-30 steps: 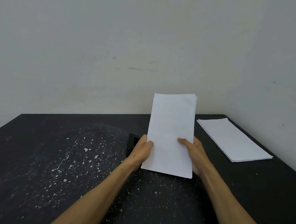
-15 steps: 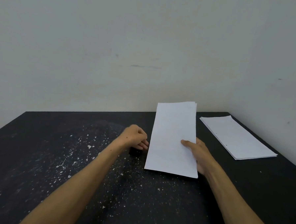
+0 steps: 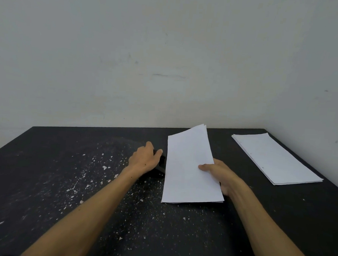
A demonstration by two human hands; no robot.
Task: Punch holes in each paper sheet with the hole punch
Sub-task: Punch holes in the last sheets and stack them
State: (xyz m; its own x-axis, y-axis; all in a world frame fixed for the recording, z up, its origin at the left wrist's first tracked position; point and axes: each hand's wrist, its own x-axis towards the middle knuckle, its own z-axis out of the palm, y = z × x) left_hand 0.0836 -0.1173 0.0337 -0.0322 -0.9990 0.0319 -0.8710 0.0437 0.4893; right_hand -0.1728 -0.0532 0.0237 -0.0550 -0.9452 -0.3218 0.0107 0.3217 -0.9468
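Observation:
My right hand point(image 3: 219, 174) holds a thin stack of white paper sheets point(image 3: 187, 164) by its right edge, thumb on top, the stack tilted a little above the black table point(image 3: 44, 180). The stack's left edge lies against a black hole punch point(image 3: 161, 165). My left hand point(image 3: 145, 159) lies over the punch, fingers curved around its top, hiding most of it.
A second stack of white sheets point(image 3: 274, 158) with small punched holes lies flat at the table's right back corner. White paper bits point(image 3: 95, 173) are scattered across the middle and left of the table. A pale wall stands behind and to the right.
My left hand let go of the sheets and moved left onto the hole punch. My right hand lowered the stack and brought its left edge to the punch.

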